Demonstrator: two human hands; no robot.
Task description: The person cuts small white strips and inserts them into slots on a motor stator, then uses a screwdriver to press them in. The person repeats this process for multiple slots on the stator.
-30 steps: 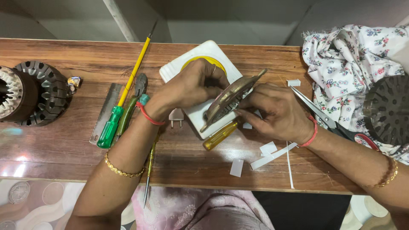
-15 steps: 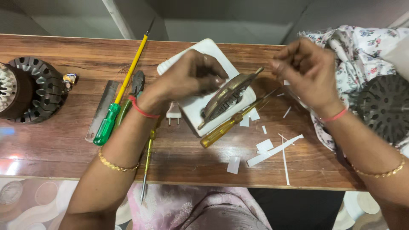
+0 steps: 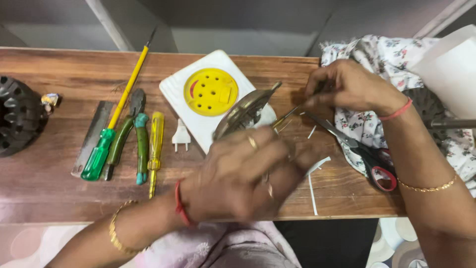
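Note:
My left hand point(image 3: 248, 173) is blurred and hovers over the table's front middle, fingers curled down; what it holds is hidden. Just beyond it a domed metal part point(image 3: 243, 111) rests tilted on a white board point(image 3: 178, 89) that carries a yellow socket disc point(image 3: 210, 92). A thin yellowish shaft point(image 3: 286, 118) pokes out between the hands. My right hand point(image 3: 347, 87) lies at the back right with its fingertips pinched together by the tips of the red-handled scissors point(image 3: 379, 171). White strips point(image 3: 312, 183) lie beside my left hand.
Left of the board lie a white plug point(image 3: 181, 135), a yellow screwdriver point(image 3: 156, 144), green pliers point(image 3: 141, 149), a long green-handled screwdriver point(image 3: 114, 119) and a metal file point(image 3: 91, 139). A dark motor part point(image 3: 20, 116) sits far left; a floral cloth point(image 3: 377, 54) covers the right.
My left hand has left the metal part and come toward the front edge, uncovering the yellow disc. My right hand has dropped from the air to the table by the scissors.

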